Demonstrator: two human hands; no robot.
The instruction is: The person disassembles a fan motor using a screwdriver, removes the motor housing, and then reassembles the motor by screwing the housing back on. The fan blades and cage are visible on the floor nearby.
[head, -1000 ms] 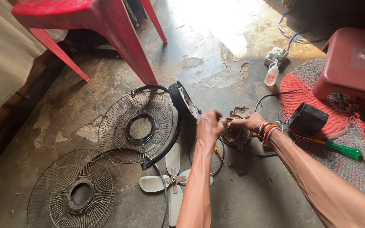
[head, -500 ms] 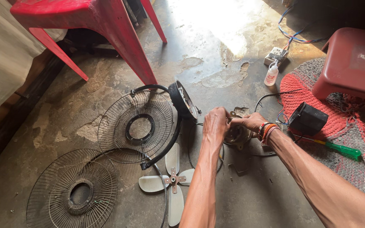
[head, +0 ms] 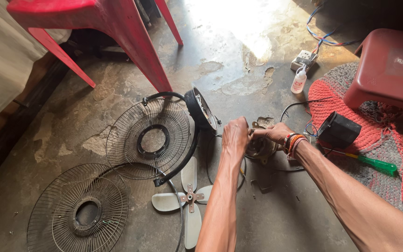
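I see the left hand (head: 235, 135) with fingers curled and pressed together over the top of the fan motor (head: 260, 148), knuckles toward the camera; the fingertips themselves are hidden, so I cannot tell exactly what they pinch. The right hand (head: 274, 132) comes in from the other side, fingers bent and closed against the upper edge of the same motor, touching the left hand's fingers. Beaded wristbands (head: 292, 142) in orange and red sit on the right wrist.

The motor, a dull brown metal body, rests on the concrete floor (head: 117, 93) directly under both hands. I take it as the reference for the remaining items.

Just left of the motor stands a round black housing (head: 200, 108), tilted on edge. Further left lies a wire fan guard (head: 148, 138) with a black rim ring, flat on the floor. Well to the lower left of the motor lies a second wire guard (head: 78, 210). Below and left of the motor lies a pale fan blade (head: 187, 198), flat. A thin black cable (head: 211, 163) loops between motor and blade.

Just right of the motor sits a black box-shaped cover (head: 338, 130) on a red woven mat (head: 346, 98). A green-handled screwdriver (head: 369, 162) lies right of the motor, below that cover. Up and right stands a small white bottle (head: 298, 81). Far right sits a low red stool (head: 390, 70); far upper left, a red plastic chair (head: 113, 23).
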